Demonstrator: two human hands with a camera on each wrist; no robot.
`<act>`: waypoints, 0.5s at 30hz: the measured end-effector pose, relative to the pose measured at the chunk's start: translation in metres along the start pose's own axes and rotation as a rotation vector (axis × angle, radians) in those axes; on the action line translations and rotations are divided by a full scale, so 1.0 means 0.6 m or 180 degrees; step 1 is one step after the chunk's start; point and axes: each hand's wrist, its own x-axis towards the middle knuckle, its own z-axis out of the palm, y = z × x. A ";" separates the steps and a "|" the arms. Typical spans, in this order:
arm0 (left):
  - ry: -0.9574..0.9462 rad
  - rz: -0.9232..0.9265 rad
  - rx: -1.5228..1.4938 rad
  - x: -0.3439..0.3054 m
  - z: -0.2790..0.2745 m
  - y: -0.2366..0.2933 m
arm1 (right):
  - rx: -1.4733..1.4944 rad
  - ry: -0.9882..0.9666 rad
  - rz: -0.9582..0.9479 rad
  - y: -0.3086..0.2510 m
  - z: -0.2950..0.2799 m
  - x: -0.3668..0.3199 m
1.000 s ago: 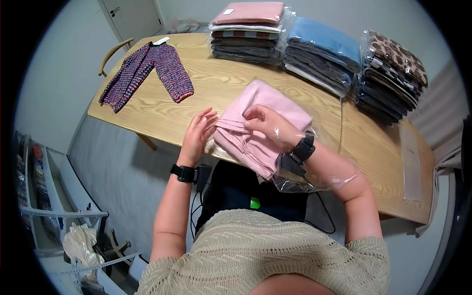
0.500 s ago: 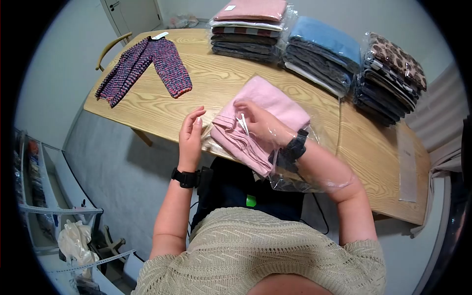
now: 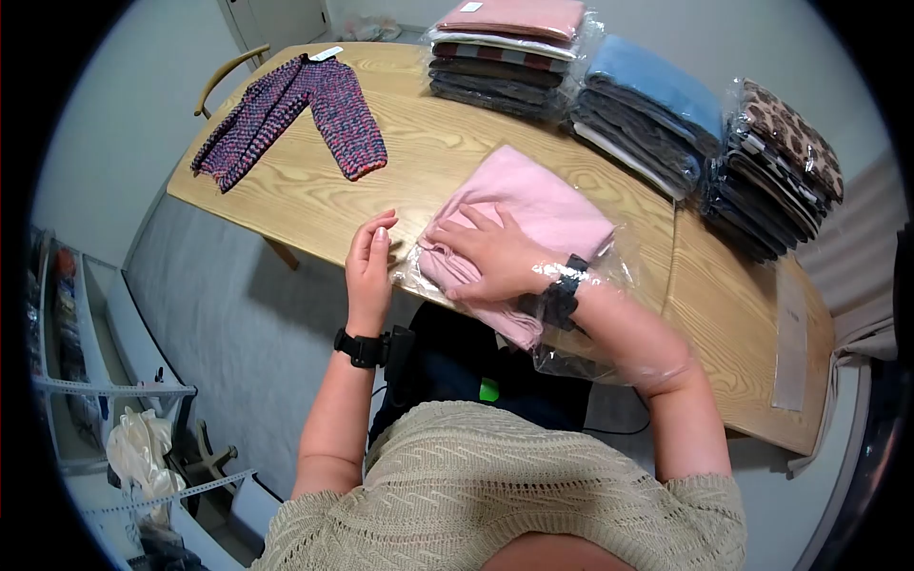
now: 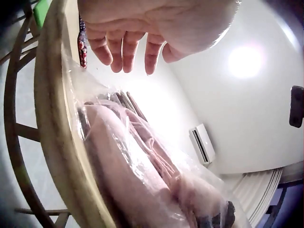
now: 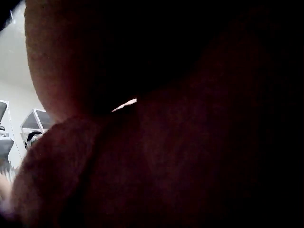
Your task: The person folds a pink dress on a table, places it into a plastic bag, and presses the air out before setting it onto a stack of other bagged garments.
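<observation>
A folded pink cloth garment (image 3: 543, 205) lies at the table's front edge inside a clear plastic bag (image 3: 619, 271). My right hand (image 3: 495, 257) is inside the bag, spread flat on the garment's bunched left part, and the clear film runs up over the wrist and forearm. To the left of the bag, my left hand (image 3: 369, 262) is held up with loosely bent fingers and nothing in them. In the left wrist view the fingers (image 4: 128, 50) hang apart from the bagged pink garment (image 4: 128, 175). The right wrist view is mostly dark.
A multicoloured knitted cardigan (image 3: 305, 105) is spread at the table's far left. Along the back stand stacks of bagged folded clothes, topped by pink (image 3: 514, 17), blue (image 3: 657, 81) and leopard print (image 3: 790, 133). A clear flat sheet (image 3: 790, 338) lies at the right end. Shelves (image 3: 81, 381) stand at lower left.
My right hand has gone from bent fingers at the garment's folds to lying flat on them, and the folds look more pressed down. The left hand has drawn slightly away from the garment.
</observation>
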 end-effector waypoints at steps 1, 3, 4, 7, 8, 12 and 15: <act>0.0001 -0.0019 0.0008 0.000 -0.003 -0.002 | 0.0175 -0.0327 0.0189 -0.002 -0.009 0.004; 0.0004 0.0007 0.0002 0.002 -0.006 -0.007 | 0.0792 -0.0368 0.0495 0.018 -0.001 0.023; 0.0013 -0.0005 0.0000 0.002 -0.007 -0.010 | 0.1399 -0.0403 0.0801 0.025 0.004 0.029; 0.0024 -0.0139 -0.0177 0.003 -0.013 -0.022 | 0.0870 -0.0401 0.0485 0.024 0.016 0.026; 0.0024 -0.0102 -0.0147 0.004 -0.015 -0.029 | 0.0742 -0.0380 0.0322 0.026 0.028 0.022; 0.0040 -0.0216 -0.0092 0.000 -0.010 -0.006 | -0.0043 -0.0666 0.0070 0.006 0.016 0.010; -0.0307 -0.0173 -0.0063 0.009 -0.018 -0.027 | -0.0246 -0.0519 -0.0094 0.011 0.025 0.007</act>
